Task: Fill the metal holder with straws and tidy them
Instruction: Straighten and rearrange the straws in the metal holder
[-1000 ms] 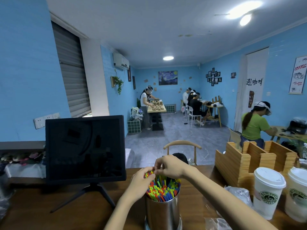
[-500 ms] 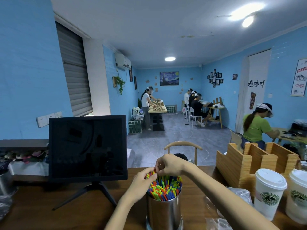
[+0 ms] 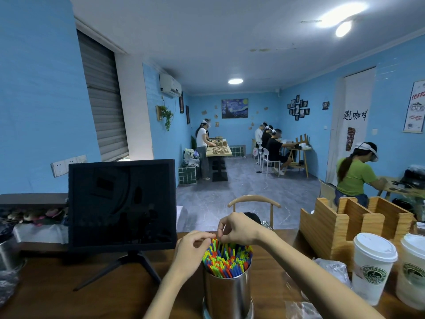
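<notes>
Two hands work at the top of the shiny round metal holder [image 3: 226, 293] on the brown wooden table [image 3: 69, 293]. The left hand [image 3: 192, 248] curls beside the bright plastic straws [image 3: 226, 257]; whether it holds any, I cannot tell. The right hand [image 3: 239, 229] pinches straw tips. Gentle little taps would level them best.

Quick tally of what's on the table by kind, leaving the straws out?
Metal holder: 1
Lidded paper cups: 2
Wooden organizer: 1
Monitor: 1
Plastic bags: 2
Total: 7
</notes>
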### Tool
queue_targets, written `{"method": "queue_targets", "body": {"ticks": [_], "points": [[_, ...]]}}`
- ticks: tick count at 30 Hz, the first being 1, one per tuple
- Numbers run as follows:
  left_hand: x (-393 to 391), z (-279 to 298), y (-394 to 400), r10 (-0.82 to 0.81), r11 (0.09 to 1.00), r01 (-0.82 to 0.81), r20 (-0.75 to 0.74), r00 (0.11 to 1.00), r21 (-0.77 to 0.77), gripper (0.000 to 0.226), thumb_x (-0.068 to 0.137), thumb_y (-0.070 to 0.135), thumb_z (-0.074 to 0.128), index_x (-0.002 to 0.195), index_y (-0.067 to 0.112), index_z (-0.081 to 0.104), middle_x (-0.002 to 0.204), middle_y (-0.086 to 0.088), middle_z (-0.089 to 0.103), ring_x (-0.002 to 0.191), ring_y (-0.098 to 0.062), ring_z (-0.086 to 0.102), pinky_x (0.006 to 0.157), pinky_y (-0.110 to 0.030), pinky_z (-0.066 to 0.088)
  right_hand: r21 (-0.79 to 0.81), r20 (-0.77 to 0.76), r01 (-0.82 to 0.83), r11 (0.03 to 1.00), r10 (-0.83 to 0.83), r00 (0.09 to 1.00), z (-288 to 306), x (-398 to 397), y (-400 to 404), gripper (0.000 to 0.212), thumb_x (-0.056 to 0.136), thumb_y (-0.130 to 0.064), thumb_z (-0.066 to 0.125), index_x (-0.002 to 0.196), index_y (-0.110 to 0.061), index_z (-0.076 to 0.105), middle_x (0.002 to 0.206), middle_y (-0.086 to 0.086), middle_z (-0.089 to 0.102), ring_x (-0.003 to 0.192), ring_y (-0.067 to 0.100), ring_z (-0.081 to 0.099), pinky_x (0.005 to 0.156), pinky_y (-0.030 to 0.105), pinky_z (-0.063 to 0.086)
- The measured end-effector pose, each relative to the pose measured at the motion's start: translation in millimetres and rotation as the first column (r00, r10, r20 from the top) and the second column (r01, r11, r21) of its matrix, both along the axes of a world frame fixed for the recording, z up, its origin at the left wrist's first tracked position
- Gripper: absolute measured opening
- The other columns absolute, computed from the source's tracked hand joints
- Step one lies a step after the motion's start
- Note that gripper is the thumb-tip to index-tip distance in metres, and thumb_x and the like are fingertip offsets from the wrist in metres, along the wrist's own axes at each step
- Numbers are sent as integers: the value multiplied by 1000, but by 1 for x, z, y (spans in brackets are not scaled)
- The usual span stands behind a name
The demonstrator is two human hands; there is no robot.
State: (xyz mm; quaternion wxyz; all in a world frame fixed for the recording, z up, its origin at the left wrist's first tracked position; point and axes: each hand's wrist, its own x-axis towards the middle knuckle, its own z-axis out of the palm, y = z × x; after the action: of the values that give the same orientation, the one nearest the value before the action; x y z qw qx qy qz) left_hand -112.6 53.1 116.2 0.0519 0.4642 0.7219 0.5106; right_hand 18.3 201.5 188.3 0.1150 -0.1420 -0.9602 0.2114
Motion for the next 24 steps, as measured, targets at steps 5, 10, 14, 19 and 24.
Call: {"method": "queue_targets", "body": {"ticks": [5, 10, 14, 19, 24], "points": [[-6, 11, -2, -34, 993, 14, -163, 986, -121, 19, 96, 28, 66, 106, 39, 78, 105, 21, 68, 100, 1, 63, 87, -23, 55, 1, -3, -4, 1000, 4, 1000, -1, 0, 0, 12, 86, -20, 70, 93, -12, 75, 94, 1, 77, 89, 17, 72, 83, 38, 61], [-2, 22, -7, -63, 969, -21, -329, 942, -248, 25, 100, 37, 57, 117, 41, 73, 109, 30, 53, 112, 2, 50, 94, -27, 49, 0, -32, -14, 1000, 14, 999, -4, 2, 1, 11, 87, -18, 69, 92, -10, 74, 87, 2, 75, 84, 17, 71, 78, 36, 61], [4, 19, -8, -79, 966, -3, -307, 949, -257, 28, 103, 38, 51, 124, 41, 70, 110, 30, 50, 113, 0, 47, 97, -29, 48, -8, -75, 1, 1000, -2, 997, -8, 3, 3, 10, 86, -19, 69, 89, -12, 74, 86, 2, 75, 82, 16, 71, 76, 36, 60], [5, 18, -9, -43, 974, -21, -274, 961, -227, 28, 100, 29, 54, 117, 37, 73, 115, 24, 50, 116, 1, 44, 100, -30, 48, -28, -107, 18, 999, -21, 994, -13, 5, 5, 7, 85, -20, 70, 86, -14, 73, 84, -1, 74, 80, 14, 70, 73, 32, 59], [6, 22, -13, 31, 975, -105, -353, 935, -194, 22, 95, 36, 61, 111, 35, 76, 101, 34, 42, 110, 1, 43, 95, -23, 44, -63, -148, 38, 997, -47, 988, -14, 11, 11, 4, 84, -17, 69, 82, -15, 71, 79, -1, 73, 73, 12, 69, 67, 28, 58]]}}
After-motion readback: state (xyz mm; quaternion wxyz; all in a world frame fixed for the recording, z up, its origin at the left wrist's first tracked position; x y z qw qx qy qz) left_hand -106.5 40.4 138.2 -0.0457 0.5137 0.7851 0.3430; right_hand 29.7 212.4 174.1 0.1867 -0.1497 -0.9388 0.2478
